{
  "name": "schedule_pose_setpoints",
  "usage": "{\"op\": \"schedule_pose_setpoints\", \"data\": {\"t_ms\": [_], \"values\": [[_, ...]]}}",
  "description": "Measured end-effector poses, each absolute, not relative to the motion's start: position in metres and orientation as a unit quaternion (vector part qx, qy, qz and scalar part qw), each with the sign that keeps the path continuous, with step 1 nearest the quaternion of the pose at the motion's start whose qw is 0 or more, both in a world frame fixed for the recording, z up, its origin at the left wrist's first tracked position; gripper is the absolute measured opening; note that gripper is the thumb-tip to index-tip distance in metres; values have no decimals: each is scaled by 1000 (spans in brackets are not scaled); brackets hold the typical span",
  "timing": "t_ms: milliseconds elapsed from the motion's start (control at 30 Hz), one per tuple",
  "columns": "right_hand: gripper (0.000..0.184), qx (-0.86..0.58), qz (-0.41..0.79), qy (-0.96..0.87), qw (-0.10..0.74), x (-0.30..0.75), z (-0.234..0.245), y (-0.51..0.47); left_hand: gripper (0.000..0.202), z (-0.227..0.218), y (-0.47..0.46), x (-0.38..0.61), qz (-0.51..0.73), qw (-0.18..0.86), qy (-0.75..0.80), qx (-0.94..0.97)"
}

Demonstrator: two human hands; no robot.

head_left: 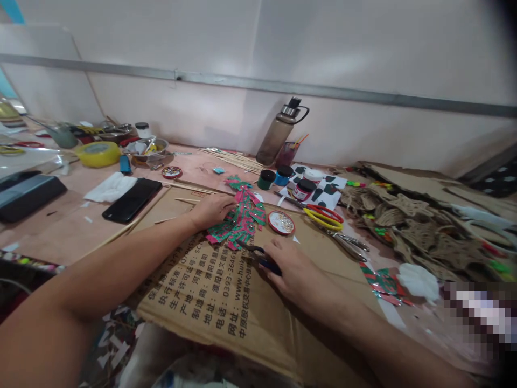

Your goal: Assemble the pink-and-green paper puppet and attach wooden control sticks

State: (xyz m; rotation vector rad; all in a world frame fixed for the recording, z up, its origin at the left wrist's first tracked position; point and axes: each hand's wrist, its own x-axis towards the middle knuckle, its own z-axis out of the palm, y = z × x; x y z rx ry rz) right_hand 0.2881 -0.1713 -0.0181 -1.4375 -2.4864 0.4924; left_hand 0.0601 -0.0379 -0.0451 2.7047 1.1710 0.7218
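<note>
My left hand (212,210) rests with fingers curled on the left edge of a pink and green paper craft piece (242,215), pressing it onto a sheet of printed cardboard (210,291). My right hand (291,269) is closed around small dark-handled scissors (260,257), whose tips point toward the lower edge of the craft piece. A small round red lid (281,222) holding tiny beads sits just right of the craft piece.
Red and yellow handled scissors (323,216) and pliers lie to the right. Paint jars (283,177), a water bottle (280,132), wooden sticks, a black phone (132,200), yellow tape (98,153) and bowls stand behind. Cardboard cut-outs (416,226) pile at right.
</note>
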Motion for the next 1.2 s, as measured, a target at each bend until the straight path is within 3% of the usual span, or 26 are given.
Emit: {"op": "schedule_pose_setpoints", "data": {"t_ms": [100,267,333,433,567,667,833,1200], "values": [[18,-487,225,-821,196,293,-6,-170,25,-43,-39,60,221,41,389,893],[36,-477,506,-622,360,301,3,-167,27,-44,-39,59,229,52,375,897],[39,-456,553,-568,404,303,3,-166,28,-45,-37,57,244,65,374,893],[33,-487,470,-626,388,302,8,-163,28,-46,-36,55,259,81,370,889],[22,-526,188,-752,351,292,17,-158,28,-42,-37,54,272,87,361,888],[16,-496,58,-790,356,283,20,-154,29,-35,-38,54,270,89,352,892],[14,-516,7,-794,323,279,10,-148,28,-26,-41,54,254,108,335,901],[19,-549,22,-811,201,294,-1,-150,27,-13,-50,60,276,178,338,882]]}}
